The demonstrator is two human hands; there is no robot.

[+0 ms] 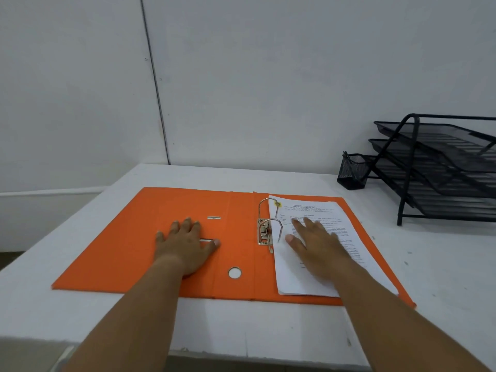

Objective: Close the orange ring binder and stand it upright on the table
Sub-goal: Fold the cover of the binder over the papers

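Observation:
The orange ring binder (128,242) lies flat and wide open on the white table (268,326). Its metal rings (269,224) stand closed near the spine, and a stack of printed paper (322,285) is filed on the right cover. My left hand (185,245) rests palm down on the left cover, fingers spread. Over the paper my right hand (316,245) lies flat, fingers spread, just right of the rings. Neither hand grips anything.
A black mesh three-tier letter tray (442,167) stands at the back right of the table, with a small black mesh pen cup (353,171) to its left. A white wall runs behind the table. The table's front edge is close to me.

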